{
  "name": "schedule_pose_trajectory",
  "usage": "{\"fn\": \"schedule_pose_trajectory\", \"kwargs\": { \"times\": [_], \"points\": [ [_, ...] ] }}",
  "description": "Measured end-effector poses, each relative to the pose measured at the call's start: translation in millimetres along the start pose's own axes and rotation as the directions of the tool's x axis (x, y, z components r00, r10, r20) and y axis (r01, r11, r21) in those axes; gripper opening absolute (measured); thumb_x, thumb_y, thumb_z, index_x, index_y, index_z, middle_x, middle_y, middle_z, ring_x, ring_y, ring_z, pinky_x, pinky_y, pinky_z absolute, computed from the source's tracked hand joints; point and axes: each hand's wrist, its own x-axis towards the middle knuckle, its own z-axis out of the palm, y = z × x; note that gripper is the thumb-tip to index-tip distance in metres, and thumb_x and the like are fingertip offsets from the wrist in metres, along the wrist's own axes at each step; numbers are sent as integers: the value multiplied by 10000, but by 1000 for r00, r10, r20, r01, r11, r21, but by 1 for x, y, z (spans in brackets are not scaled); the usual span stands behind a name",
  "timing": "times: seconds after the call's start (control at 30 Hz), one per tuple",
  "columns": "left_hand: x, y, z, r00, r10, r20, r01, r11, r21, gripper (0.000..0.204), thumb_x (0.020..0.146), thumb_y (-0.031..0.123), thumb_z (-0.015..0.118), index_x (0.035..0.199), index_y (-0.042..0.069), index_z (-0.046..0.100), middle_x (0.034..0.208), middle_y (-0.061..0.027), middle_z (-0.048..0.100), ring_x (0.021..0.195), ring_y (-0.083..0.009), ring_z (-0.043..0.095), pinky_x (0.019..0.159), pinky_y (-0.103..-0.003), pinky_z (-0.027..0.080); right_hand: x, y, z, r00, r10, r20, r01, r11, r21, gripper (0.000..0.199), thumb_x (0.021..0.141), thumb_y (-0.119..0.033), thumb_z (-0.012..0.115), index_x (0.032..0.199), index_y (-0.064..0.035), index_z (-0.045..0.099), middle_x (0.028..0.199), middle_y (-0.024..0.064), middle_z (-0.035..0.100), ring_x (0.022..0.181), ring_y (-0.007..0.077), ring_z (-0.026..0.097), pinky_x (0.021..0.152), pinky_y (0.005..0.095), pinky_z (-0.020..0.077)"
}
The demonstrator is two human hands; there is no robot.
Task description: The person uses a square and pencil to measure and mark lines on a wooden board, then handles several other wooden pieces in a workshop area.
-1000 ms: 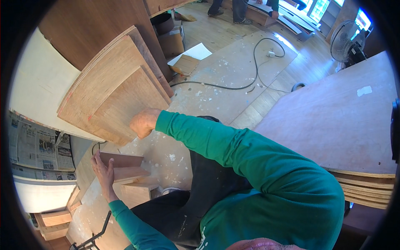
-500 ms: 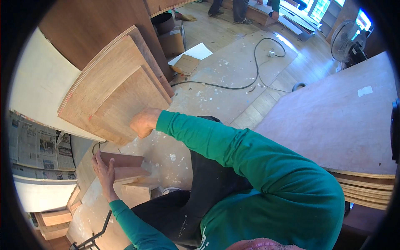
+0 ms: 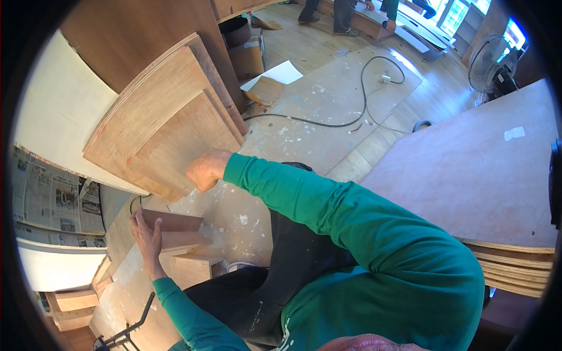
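Note:
My left hand (image 3: 148, 238) is open, its fingers stretched out and its thumb apart, against the left end of a reddish-brown board (image 3: 175, 221) that stands on edge. Close beside that board are a second wooden board (image 3: 186, 240) and a small wooden box frame (image 3: 193, 266). My right hand (image 3: 206, 169) is closed in a fist in front of the lower part of a leaning plywood panel (image 3: 186, 131). Whatever the fist may hold is hidden. Larger plywood sheets (image 3: 153, 88) lean behind that panel.
Several stacked plywood sheets (image 3: 451, 169) rise at my right. A black cable (image 3: 316, 123) snakes over the paint-spotted floor sheet (image 3: 319, 93). A fan (image 3: 490, 64) stands far right. At the back, another person's legs (image 3: 344, 17) show by some boards. A black metal stand (image 3: 132, 329) is lower left.
The whole view has shifted slightly. Both hands keep nearly the same pose and place, and the boards stand as before. The person at the back has moved an arm a little.

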Motion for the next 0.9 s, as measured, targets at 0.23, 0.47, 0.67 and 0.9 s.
{"fn": "schedule_pose_trajectory", "kwargs": {
  "times": [0.23, 0.47, 0.67, 0.9],
  "points": [
    [0, -5, 0, 1000, 9, -13, -9, 1000, -14, 684, 864, 174, 738, 1469, 59, 441, 1370, -213, 477, 1278, -411, 472, 1087, -496, 371, -1, -2, -2, 1000, -19, 7, 19, 1000, -21, 343, 874, -327, 693, 1048, -38, 757, 1081, 134, 748, 1016, 336, 707, 820, 465, 569],
    [1, -8, -17, 983, -82, -165, 97, 992, 82, 621, 965, 401, 643, 1447, 51, 466, 1369, -218, 510, 1263, -416, 495, 1084, -511, 366, -3, -1, 0, 1000, -27, -11, 27, 999, -21, 321, 878, -320, 688, 1003, -34, 762, 1033, 131, 754, 968, 340, 713, 787, 468, 569],
    [-4, -33, -9, 939, -342, -23, 341, 940, -26, 775, 992, 642, 479, 1493, 53, 428, 1405, -244, 475, 1263, -409, 507, 1069, -497, 385, 0, -2, 0, 999, -47, -13, 47, 999, -18, 317, 872, -313, 689, 985, -26, 760, 1028, 145, 749, 953, 352, 709, 770, 470, 569],
    [-5, -46, -1, 905, -415, 97, 426, 881, -208, 851, 978, 695, 450, 1540, 62, 366, 1470, -263, 405, 1229, -406, 534, 1052, -493, 405, -1, -2, 0, 999, -36, 4, 36, 999, -15, 313, 864, -302, 684, 976, -20, 761, 1021, 149, 749, 951, 356, 708, 760, 475, 566]
  ]
}}
